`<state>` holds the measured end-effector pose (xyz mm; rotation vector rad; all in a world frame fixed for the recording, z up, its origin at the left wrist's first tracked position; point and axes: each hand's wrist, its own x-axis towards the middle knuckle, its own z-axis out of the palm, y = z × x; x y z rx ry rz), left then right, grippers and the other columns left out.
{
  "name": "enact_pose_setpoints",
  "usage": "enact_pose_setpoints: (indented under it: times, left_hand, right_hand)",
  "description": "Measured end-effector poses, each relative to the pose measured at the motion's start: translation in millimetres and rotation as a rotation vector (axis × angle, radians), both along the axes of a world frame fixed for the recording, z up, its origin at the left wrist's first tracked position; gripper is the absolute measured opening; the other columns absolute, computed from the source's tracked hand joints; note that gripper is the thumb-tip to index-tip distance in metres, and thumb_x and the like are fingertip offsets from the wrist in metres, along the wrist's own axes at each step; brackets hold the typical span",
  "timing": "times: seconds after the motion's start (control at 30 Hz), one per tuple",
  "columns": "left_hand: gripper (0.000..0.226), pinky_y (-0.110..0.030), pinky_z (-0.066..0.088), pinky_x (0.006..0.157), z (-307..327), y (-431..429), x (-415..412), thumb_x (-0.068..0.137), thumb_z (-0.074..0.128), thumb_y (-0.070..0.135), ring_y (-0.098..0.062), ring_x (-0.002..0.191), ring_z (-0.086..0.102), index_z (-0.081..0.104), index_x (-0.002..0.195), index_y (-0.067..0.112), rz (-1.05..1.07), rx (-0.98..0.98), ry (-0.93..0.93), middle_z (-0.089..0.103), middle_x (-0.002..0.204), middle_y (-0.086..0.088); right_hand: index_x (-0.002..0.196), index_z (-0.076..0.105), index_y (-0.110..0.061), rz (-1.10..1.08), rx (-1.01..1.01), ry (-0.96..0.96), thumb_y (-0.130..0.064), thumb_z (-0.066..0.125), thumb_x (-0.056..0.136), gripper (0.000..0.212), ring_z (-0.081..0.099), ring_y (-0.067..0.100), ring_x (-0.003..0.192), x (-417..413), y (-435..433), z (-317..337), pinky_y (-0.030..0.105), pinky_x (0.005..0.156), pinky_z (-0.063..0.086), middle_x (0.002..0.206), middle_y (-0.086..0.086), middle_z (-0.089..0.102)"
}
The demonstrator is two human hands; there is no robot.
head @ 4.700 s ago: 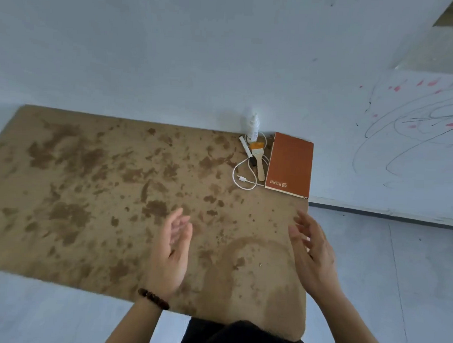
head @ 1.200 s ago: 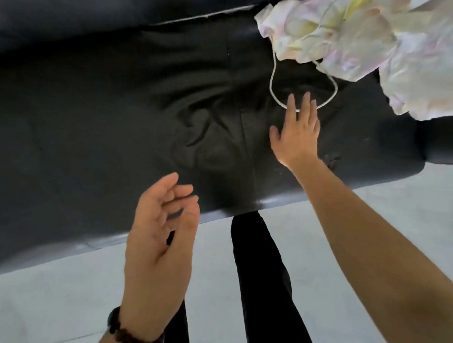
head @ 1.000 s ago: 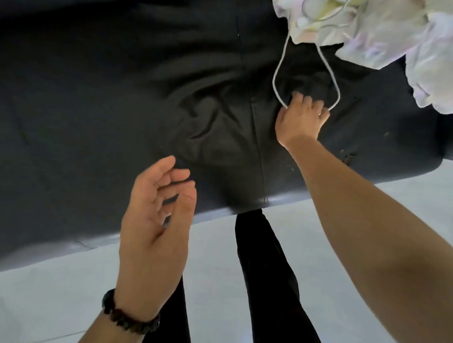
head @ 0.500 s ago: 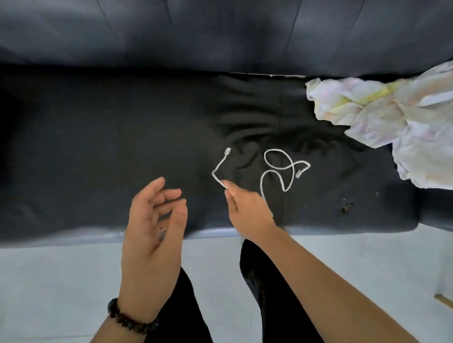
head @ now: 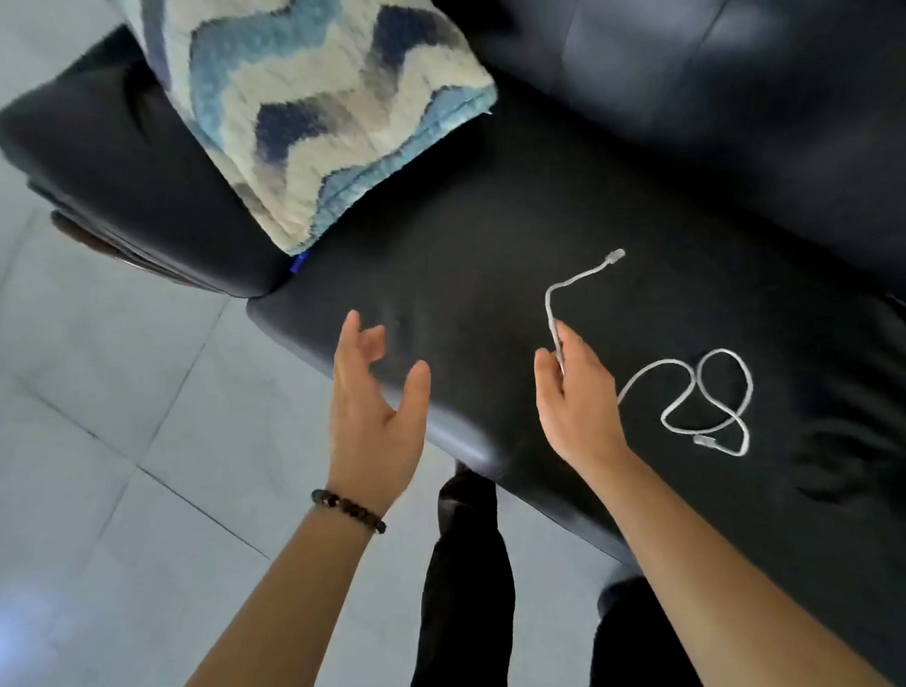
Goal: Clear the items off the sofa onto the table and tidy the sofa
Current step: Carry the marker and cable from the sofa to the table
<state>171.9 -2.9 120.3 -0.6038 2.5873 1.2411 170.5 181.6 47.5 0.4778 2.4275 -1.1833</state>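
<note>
Sofa [head: 469, 251]: cushion [head: 316, 97] now left of cable [head: 650, 369]

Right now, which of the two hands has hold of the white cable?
The right hand: it pinches the white cable near one end. The left hand, the one with the bead bracelet, is spread open and holds nothing.

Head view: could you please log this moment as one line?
right hand pinches white cable | left hand open, empty | cable loops on sofa
</note>
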Motion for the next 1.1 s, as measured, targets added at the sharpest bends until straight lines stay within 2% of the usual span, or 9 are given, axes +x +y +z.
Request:
enact_pose_setpoints:
  times: [0.13,0.27,0.4,0.53,0.77,0.87,0.97,1.03,1.1]
  left_hand:
    - [0.076,-0.034,0.022,0.115,-98,-79,-64,0.092,0.059,0.029,-0.025,0.142,0.025,0.019,0.152,0.005,-0.040,-0.236,-0.058,0.028,0.153,-0.011]
    - [0.065,-0.051,0.024,0.113,-176,-131,-122,0.091,0.056,0.040,-0.037,0.142,0.020,0.040,0.139,0.000,-0.153,-0.522,-0.195,0.023,0.154,-0.020]
    - [0.056,-0.050,0.026,0.102,-205,-130,-147,0.092,0.050,0.047,-0.045,0.131,0.029,0.057,0.118,-0.002,-0.145,-0.790,-0.227,0.028,0.146,-0.029]
    - [0.055,-0.050,0.026,0.104,-221,-111,-146,0.097,0.042,0.039,-0.044,0.136,0.025,0.040,0.137,0.001,-0.135,-0.736,-0.237,0.028,0.148,-0.029]
    - [0.056,-0.054,0.030,0.104,-217,-119,-164,0.102,0.035,0.039,-0.045,0.137,0.027,0.038,0.137,-0.005,-0.127,-0.712,-0.334,0.037,0.143,-0.032]
    - [0.050,-0.054,0.037,0.097,-211,-115,-154,0.104,0.033,0.034,-0.050,0.125,0.042,0.034,0.136,-0.004,-0.132,-0.597,-0.369,0.041,0.138,-0.032]
    - [0.036,-0.043,0.038,0.073,-189,-82,-110,0.104,0.034,0.031,-0.048,0.098,0.056,0.042,0.119,-0.001,-0.159,-0.425,-0.305,0.059,0.103,-0.026]
    - [0.030,-0.036,0.036,0.064,-162,-41,-66,0.104,0.035,0.033,-0.041,0.078,0.057,0.045,0.111,0.005,-0.179,-0.283,-0.222,0.056,0.076,-0.009]
    - [0.025,-0.033,0.036,0.058,-126,6,-19,0.104,0.034,0.034,-0.026,0.060,0.051,0.046,0.104,0.012,-0.202,-0.162,-0.137,0.048,0.063,0.002]
  right_hand:
    - [0.147,0.040,-0.014,0.148,0.065,-0.089,-0.020,0.041,0.104,0.043,0.058,0.026,0.105,-38,-45,-59,0.033,0.092,0.043,0.126,0.010,0.050]
    - [0.131,0.047,-0.011,0.231,0.159,-0.244,-0.012,0.046,0.100,0.031,0.053,0.033,0.110,-50,-54,-113,0.032,0.092,0.042,0.131,0.013,0.036]
    - [0.123,0.048,-0.009,0.241,0.234,-0.255,-0.001,0.049,0.093,0.030,0.049,0.035,0.107,-54,-55,-131,0.039,0.091,0.044,0.126,0.017,0.036]
    - [0.123,0.049,-0.009,0.273,0.233,-0.219,-0.003,0.050,0.095,0.029,0.050,0.036,0.104,-53,-53,-127,0.035,0.086,0.040,0.125,0.017,0.038]
    - [0.123,0.050,-0.015,0.254,0.153,-0.205,-0.017,0.047,0.100,0.023,0.051,0.025,0.082,-55,-37,-118,0.030,0.074,0.037,0.122,0.007,0.041]
    - [0.126,0.054,-0.016,0.180,0.075,-0.163,-0.020,0.050,0.100,0.026,0.060,0.026,0.095,-50,-28,-111,0.033,0.087,0.046,0.118,0.006,0.052]
    - [0.122,0.058,-0.021,-0.008,-0.036,-0.263,-0.036,0.047,0.101,0.028,0.068,0.025,0.095,-26,-10,-98,0.040,0.092,0.052,0.102,-0.001,0.063]
    - [0.106,0.062,-0.025,-0.130,-0.028,-0.257,-0.048,0.043,0.101,0.030,0.070,0.021,0.080,1,10,-81,0.043,0.083,0.056,0.082,-0.004,0.067]
    - [0.094,0.062,-0.025,-0.239,-0.014,-0.206,-0.051,0.041,0.101,0.035,0.067,0.011,0.070,36,34,-55,0.036,0.077,0.055,0.068,-0.001,0.065]
